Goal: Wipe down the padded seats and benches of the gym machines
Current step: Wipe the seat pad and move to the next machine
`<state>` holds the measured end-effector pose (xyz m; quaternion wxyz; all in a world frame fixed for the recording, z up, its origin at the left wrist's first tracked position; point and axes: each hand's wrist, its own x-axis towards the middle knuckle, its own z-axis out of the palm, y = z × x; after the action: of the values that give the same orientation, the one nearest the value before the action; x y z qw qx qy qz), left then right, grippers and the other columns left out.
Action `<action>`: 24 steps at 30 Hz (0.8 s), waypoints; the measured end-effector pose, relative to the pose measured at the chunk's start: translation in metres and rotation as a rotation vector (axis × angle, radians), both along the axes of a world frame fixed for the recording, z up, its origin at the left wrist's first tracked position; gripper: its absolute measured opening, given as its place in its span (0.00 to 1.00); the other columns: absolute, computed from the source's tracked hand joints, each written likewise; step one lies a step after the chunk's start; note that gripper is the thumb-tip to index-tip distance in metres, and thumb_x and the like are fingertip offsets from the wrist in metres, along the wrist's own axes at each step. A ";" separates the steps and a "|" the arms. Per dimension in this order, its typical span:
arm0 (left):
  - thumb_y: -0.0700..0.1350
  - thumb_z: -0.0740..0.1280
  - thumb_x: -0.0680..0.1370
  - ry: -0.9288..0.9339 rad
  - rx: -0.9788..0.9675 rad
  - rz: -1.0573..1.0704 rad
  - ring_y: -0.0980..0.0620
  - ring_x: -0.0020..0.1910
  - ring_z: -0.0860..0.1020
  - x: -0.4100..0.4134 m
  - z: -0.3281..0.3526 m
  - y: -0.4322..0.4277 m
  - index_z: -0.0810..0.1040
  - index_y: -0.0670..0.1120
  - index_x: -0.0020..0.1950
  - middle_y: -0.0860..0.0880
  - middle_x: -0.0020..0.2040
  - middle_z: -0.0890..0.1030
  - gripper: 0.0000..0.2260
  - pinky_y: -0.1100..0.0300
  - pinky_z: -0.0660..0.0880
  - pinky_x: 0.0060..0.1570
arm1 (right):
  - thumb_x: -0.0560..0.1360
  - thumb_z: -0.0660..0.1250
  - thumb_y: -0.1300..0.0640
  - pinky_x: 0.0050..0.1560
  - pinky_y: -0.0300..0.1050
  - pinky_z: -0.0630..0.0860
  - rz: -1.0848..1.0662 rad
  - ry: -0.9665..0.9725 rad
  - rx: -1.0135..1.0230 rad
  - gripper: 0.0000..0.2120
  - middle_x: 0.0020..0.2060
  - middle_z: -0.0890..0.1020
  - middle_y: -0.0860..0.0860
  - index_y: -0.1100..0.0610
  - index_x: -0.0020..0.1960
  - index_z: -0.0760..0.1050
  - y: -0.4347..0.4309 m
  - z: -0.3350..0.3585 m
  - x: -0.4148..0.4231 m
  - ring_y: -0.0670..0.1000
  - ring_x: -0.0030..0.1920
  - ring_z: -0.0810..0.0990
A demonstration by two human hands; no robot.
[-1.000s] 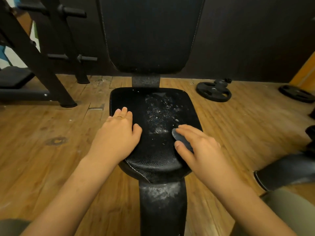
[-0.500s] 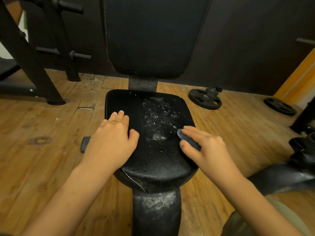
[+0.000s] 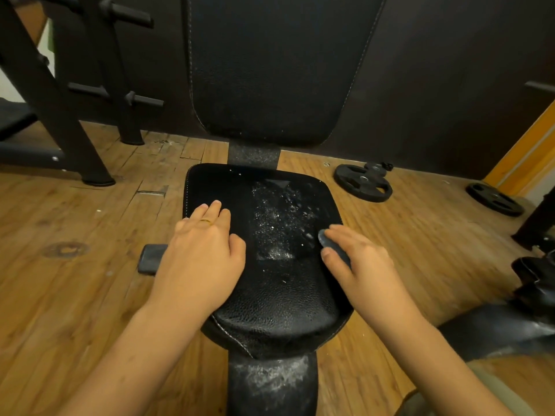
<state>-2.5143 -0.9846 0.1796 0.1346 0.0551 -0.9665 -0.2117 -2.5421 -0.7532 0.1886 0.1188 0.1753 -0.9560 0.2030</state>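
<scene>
So the person was bent over the black padded seat (image 3: 270,298), both arms out in front. The left hand (image 3: 201,259) lay flat on the left half of the cushion, fingers straight and close together, holding nothing, with a thin ring (image 3: 206,221) on one finger. The right hand (image 3: 365,265) sat at the seat's right edge, thumb and fingers pinching a small grey pad (image 3: 332,244) against the leather. Couldn't tell if it was a cloth or a sponge, too small and dark.

Between the two hands, the middle of the seat was covered in white specks (image 3: 279,217), and the front end nearer the person looked shiny. The frame post (image 3: 271,382) under the front edge had a whitish smear too.

The upright back pad (image 3: 270,70) stood just behind the seat against a dark wall. A small dark block (image 3: 151,259) stuck out by the left wrist. On the wooden floor (image 3: 75,280) lay two weight plates (image 3: 363,183) off to the right, well apart from the seat, and a black rack (image 3: 60,115) stood on the left.
</scene>
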 end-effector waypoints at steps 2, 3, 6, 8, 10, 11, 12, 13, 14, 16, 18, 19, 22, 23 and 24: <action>0.48 0.56 0.82 -0.002 -0.007 -0.003 0.49 0.79 0.57 -0.001 0.000 -0.001 0.63 0.44 0.78 0.46 0.79 0.61 0.24 0.53 0.55 0.76 | 0.81 0.63 0.53 0.67 0.45 0.67 -0.014 0.001 0.009 0.18 0.68 0.75 0.48 0.55 0.70 0.74 -0.004 0.001 -0.032 0.50 0.69 0.72; 0.48 0.56 0.82 -0.002 -0.010 -0.006 0.49 0.79 0.57 -0.001 0.000 -0.001 0.63 0.44 0.78 0.47 0.79 0.61 0.24 0.53 0.54 0.76 | 0.81 0.63 0.53 0.64 0.46 0.70 -0.013 0.004 0.006 0.17 0.66 0.77 0.48 0.56 0.69 0.75 -0.007 0.002 -0.051 0.50 0.67 0.74; 0.49 0.55 0.83 -0.007 -0.010 -0.014 0.50 0.79 0.56 0.001 0.001 -0.001 0.61 0.45 0.79 0.48 0.80 0.59 0.24 0.54 0.53 0.76 | 0.81 0.63 0.55 0.56 0.47 0.73 -0.033 -0.010 -0.015 0.13 0.57 0.81 0.49 0.56 0.64 0.78 -0.016 0.007 -0.097 0.52 0.59 0.78; 0.49 0.55 0.83 -0.009 0.000 -0.013 0.51 0.79 0.55 0.001 0.002 -0.001 0.61 0.45 0.79 0.49 0.80 0.59 0.24 0.55 0.53 0.76 | 0.81 0.63 0.57 0.55 0.48 0.74 -0.036 -0.016 -0.007 0.13 0.57 0.81 0.50 0.56 0.64 0.78 -0.018 0.009 -0.109 0.52 0.58 0.78; 0.49 0.55 0.83 -0.001 0.008 -0.010 0.51 0.79 0.55 0.002 0.002 -0.001 0.60 0.46 0.79 0.49 0.80 0.59 0.24 0.56 0.52 0.76 | 0.81 0.62 0.58 0.54 0.48 0.74 0.020 0.006 0.012 0.12 0.55 0.81 0.49 0.56 0.62 0.78 -0.013 0.008 -0.101 0.50 0.56 0.78; 0.49 0.55 0.83 0.004 0.007 -0.009 0.51 0.79 0.55 0.001 0.000 -0.001 0.61 0.46 0.79 0.49 0.80 0.59 0.24 0.56 0.52 0.76 | 0.81 0.62 0.58 0.52 0.47 0.74 0.058 0.007 0.018 0.10 0.53 0.80 0.48 0.55 0.60 0.78 -0.009 0.007 -0.093 0.48 0.54 0.78; 0.49 0.56 0.83 0.011 0.007 -0.012 0.51 0.79 0.55 0.001 0.000 -0.001 0.61 0.45 0.79 0.48 0.80 0.60 0.24 0.56 0.52 0.76 | 0.80 0.62 0.58 0.52 0.46 0.74 0.093 0.004 0.023 0.10 0.53 0.80 0.47 0.55 0.58 0.78 -0.004 0.005 -0.082 0.47 0.54 0.78; 0.49 0.56 0.83 0.018 0.009 -0.014 0.51 0.79 0.56 0.000 -0.001 -0.002 0.62 0.45 0.79 0.48 0.80 0.60 0.24 0.56 0.53 0.76 | 0.81 0.62 0.58 0.55 0.45 0.74 0.111 -0.003 0.028 0.11 0.57 0.80 0.46 0.55 0.60 0.78 -0.001 0.002 -0.073 0.46 0.57 0.78; 0.49 0.56 0.83 0.020 0.008 -0.016 0.51 0.79 0.57 0.000 -0.002 -0.002 0.63 0.45 0.78 0.47 0.79 0.61 0.24 0.56 0.53 0.76 | 0.81 0.62 0.58 0.62 0.44 0.72 0.112 -0.004 0.027 0.14 0.63 0.78 0.46 0.55 0.65 0.78 0.003 0.001 -0.064 0.46 0.62 0.76; 0.52 0.51 0.82 0.006 -0.001 -0.013 0.51 0.79 0.56 -0.001 -0.002 -0.002 0.63 0.45 0.79 0.48 0.79 0.60 0.25 0.56 0.53 0.76 | 0.81 0.64 0.58 0.69 0.42 0.66 0.093 -0.001 0.013 0.17 0.68 0.76 0.48 0.57 0.70 0.75 0.006 0.003 -0.063 0.47 0.69 0.72; 0.54 0.46 0.77 -0.004 -0.006 -0.015 0.51 0.79 0.56 0.000 0.001 -0.001 0.63 0.46 0.79 0.48 0.80 0.60 0.31 0.57 0.53 0.75 | 0.81 0.64 0.60 0.65 0.43 0.70 0.103 -0.002 0.002 0.14 0.63 0.80 0.51 0.59 0.65 0.78 0.000 0.008 -0.077 0.50 0.64 0.76; 0.54 0.45 0.76 -0.009 -0.009 -0.013 0.51 0.79 0.56 0.000 0.002 -0.001 0.62 0.46 0.79 0.48 0.80 0.60 0.32 0.57 0.53 0.75 | 0.81 0.64 0.60 0.62 0.46 0.73 0.097 -0.004 0.001 0.12 0.59 0.81 0.52 0.59 0.62 0.79 -0.005 0.009 -0.089 0.51 0.60 0.78; 0.54 0.45 0.75 -0.015 -0.017 -0.003 0.52 0.79 0.56 0.002 0.005 0.001 0.62 0.46 0.79 0.48 0.80 0.60 0.33 0.57 0.53 0.75 | 0.82 0.62 0.57 0.51 0.48 0.74 0.004 -0.024 -0.036 0.12 0.52 0.83 0.53 0.57 0.61 0.79 -0.018 0.011 -0.138 0.52 0.52 0.79; 0.54 0.45 0.75 -0.016 -0.017 -0.002 0.52 0.79 0.55 0.002 0.005 0.001 0.62 0.46 0.79 0.49 0.80 0.60 0.33 0.57 0.53 0.75 | 0.82 0.62 0.55 0.48 0.46 0.72 -0.028 -0.033 -0.046 0.12 0.51 0.83 0.53 0.57 0.61 0.80 -0.022 0.011 -0.155 0.51 0.50 0.79; 0.54 0.45 0.75 -0.018 -0.017 -0.002 0.52 0.79 0.55 0.002 0.006 0.002 0.62 0.46 0.79 0.49 0.80 0.60 0.33 0.57 0.53 0.75 | 0.82 0.61 0.54 0.44 0.44 0.69 -0.064 -0.042 -0.049 0.13 0.49 0.83 0.54 0.58 0.60 0.80 -0.025 0.011 -0.169 0.52 0.47 0.78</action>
<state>-2.5120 -0.9828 0.1854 0.1260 0.0547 -0.9695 -0.2031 -2.7114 -0.7787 0.1997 0.1094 0.1376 -0.9581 0.2262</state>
